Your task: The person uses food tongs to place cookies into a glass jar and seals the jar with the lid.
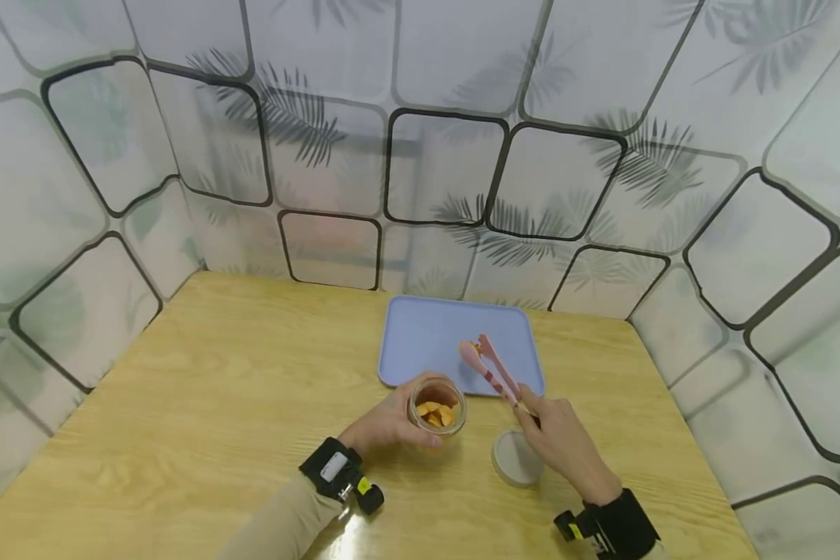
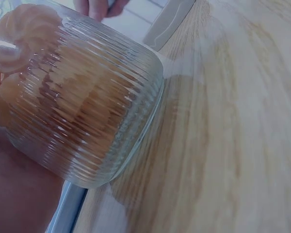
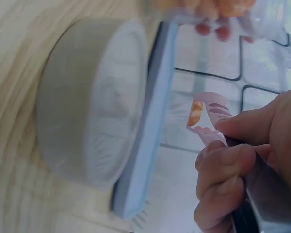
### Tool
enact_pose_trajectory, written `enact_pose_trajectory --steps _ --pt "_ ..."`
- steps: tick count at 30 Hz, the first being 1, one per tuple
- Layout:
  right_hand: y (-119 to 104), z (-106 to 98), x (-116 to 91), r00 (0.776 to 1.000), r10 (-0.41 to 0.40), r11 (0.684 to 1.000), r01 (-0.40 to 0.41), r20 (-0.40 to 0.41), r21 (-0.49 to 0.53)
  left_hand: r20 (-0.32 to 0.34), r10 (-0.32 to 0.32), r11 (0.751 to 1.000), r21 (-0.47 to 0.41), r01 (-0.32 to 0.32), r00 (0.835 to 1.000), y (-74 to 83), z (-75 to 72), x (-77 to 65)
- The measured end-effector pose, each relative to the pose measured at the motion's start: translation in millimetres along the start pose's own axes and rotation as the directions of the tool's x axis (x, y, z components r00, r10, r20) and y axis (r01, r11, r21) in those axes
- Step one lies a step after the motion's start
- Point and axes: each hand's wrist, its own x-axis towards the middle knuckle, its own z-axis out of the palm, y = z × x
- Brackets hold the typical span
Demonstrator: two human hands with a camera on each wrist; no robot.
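Note:
My left hand (image 1: 390, 424) grips a clear ribbed glass jar (image 2: 136, 92), which holds several orange-yellow snack pieces (image 1: 434, 412). Its mouth faces up toward the head camera. In my right hand (image 1: 565, 437) is a pair of pink tongs (image 1: 502, 370) with a dark handle, pinched between thumb and fingers. One orange snack piece (image 3: 196, 113) sits between the tong tips, which overlap the blue tray (image 1: 420, 334) in the head view. Beside the right hand, a round whitish lid (image 1: 516, 460) lies on the table.
The tray lies at the back of the wooden table (image 1: 203, 404), close to the patterned curtain (image 1: 336, 179). Curtain panels also enclose the left and right sides. The lid is between the jar and my right wrist.

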Motion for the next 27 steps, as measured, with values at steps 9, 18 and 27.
enact_pose_trajectory --steps 9,18,27 --pt "-22 -20 -25 0.994 -0.076 0.991 0.084 -0.077 0.108 -0.007 -0.011 1.0 0.001 0.011 1.0 1.9 -0.5 -1.3" --pt "-44 -36 -57 0.982 -0.151 0.954 0.175 -0.114 0.243 -0.012 -0.016 0.999 0.039 0.016 1.0 0.7 -0.8 -2.2" --pt "-48 -31 -61 0.972 -0.196 0.939 0.224 -0.132 0.26 -0.005 -0.024 1.0 0.016 0.025 1.0 2.5 0.2 -1.9"
